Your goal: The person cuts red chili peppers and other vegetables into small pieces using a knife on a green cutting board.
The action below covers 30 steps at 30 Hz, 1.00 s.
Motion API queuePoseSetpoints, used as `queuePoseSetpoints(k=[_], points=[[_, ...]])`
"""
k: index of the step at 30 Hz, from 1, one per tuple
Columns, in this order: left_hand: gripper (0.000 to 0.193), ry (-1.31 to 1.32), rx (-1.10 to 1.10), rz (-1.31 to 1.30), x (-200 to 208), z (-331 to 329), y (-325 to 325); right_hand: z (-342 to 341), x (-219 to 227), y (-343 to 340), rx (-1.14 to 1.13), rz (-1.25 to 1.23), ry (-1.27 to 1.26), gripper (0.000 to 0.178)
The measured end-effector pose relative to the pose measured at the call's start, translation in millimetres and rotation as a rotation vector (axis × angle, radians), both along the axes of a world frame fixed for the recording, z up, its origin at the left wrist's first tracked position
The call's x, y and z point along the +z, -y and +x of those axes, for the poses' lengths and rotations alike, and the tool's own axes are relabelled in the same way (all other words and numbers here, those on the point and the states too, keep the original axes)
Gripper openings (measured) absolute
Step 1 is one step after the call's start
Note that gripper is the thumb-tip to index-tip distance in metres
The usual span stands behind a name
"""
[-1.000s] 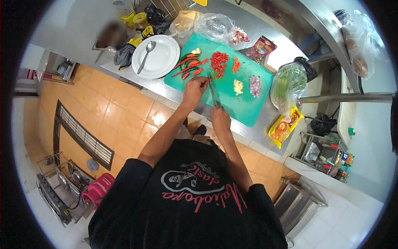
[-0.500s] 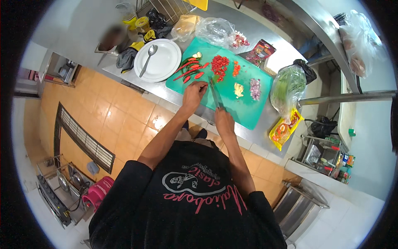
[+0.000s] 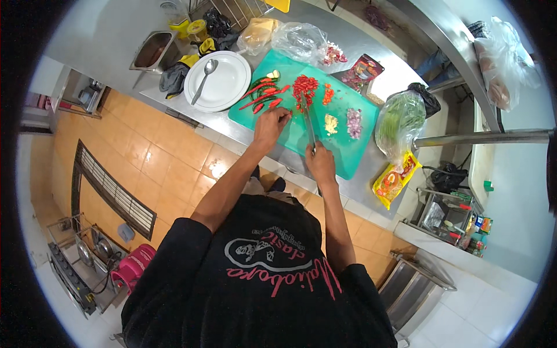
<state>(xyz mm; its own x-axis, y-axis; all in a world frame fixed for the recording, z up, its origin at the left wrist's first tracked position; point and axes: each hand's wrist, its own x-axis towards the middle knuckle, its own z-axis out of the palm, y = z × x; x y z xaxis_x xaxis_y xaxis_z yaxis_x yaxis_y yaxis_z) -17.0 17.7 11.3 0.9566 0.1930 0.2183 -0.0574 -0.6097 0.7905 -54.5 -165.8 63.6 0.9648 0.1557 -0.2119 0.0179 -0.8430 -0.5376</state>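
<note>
Left hand [image 3: 271, 126]: fingers bunched, any catch hidden!
Right hand [image 3: 321, 162]: fingers wrapped round knife [image 3: 308, 122]!
Blade [image 3: 307, 116]: at chopped chillies [image 3: 304, 86]!

Bright, whitish indoor light is spreading over the grey stainless-steel counter [image 3: 366, 174] and glaring in a white patch on the glossy orange floor tiles [image 3: 217, 165]. The fisheye lens is bowing the black-framed slatted grate [image 3: 118, 194], while black corners are surrounding the rim.
</note>
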Motion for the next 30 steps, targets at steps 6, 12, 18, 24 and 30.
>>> queuePoseSetpoints(k=[6, 12, 18, 24, 30], points=[[0.017, 0.072, -0.012, 0.036, 10, -4, 2, -14, -7, 1, 0.004, 0.039, 0.085, 0.029], [0.019, 0.082, -0.015, 0.01, 4, 0, 3, -19, -5, -4, 0.032, -0.014, 0.039, 0.036], [0.017, -0.019, -0.001, -0.052, 0, 6, 7, -21, -15, -12, -0.005, -0.02, 0.099, 0.036], [0.015, 0.025, 0.016, 0.005, -12, 10, 7, -21, -15, -16, -0.005, 0.013, 0.071, 0.032], [0.015, -0.004, 0.027, -0.062, -3, 8, 11, -19, -11, -16, -0.005, 0.011, 0.08, 0.03]])
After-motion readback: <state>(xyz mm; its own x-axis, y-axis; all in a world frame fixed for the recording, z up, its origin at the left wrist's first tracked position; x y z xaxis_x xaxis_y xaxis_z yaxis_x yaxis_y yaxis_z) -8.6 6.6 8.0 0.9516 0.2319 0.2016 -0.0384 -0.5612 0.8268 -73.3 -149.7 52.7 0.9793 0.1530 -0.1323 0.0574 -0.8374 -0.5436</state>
